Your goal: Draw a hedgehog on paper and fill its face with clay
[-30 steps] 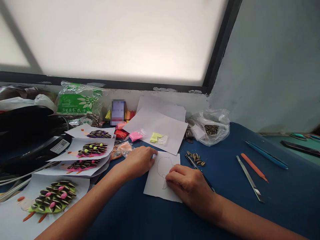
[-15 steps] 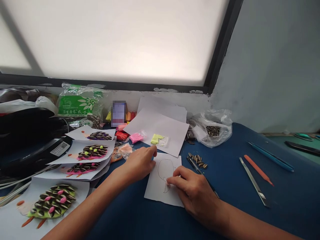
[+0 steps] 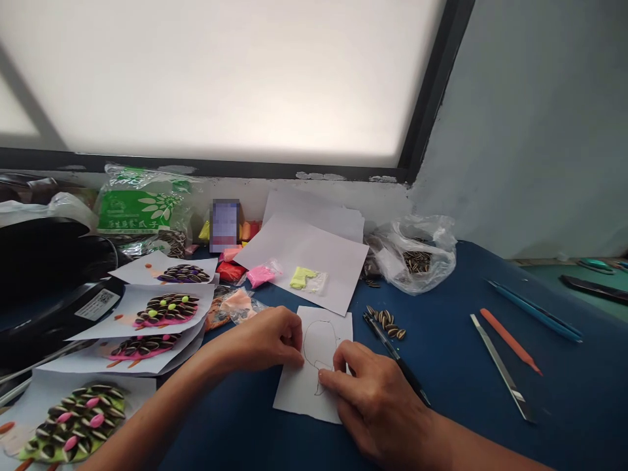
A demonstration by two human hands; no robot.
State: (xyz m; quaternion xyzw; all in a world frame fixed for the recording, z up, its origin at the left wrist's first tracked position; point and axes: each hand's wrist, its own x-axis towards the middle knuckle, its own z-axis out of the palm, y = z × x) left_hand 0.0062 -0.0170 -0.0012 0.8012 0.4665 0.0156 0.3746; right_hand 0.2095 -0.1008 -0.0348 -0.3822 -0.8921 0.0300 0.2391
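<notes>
A small white sheet of paper (image 3: 289,396) lies in front of me, with a rounded outline drawn on it in thin dark line. My left hand (image 3: 269,337) has its fingers curled, the tips holding the sheet at its left edge. Over the lower part of the drawing, my right hand (image 3: 367,386) is closed, forefinger and thumb close together on the paper. Whatever is between those fingers is too small or hidden to tell. A black pen (image 3: 402,366) lies just beyond the right hand, beside several loose striped sunflower seeds (image 3: 387,322).
Several finished hedgehog pictures with seed spines (image 3: 167,307) lie at left. Farther back are larger white sheets (image 3: 314,245), a yellow clay packet (image 3: 304,278), a pink clay packet (image 3: 261,275) and a seed bag (image 3: 417,258). Right are tweezers (image 3: 534,311), an orange tool (image 3: 510,340) and a craft knife (image 3: 500,366).
My left hand has drawn back down along the sheet's left edge, its fingers more curled. The right hand stays over the lower drawing. The view has shifted slightly.
</notes>
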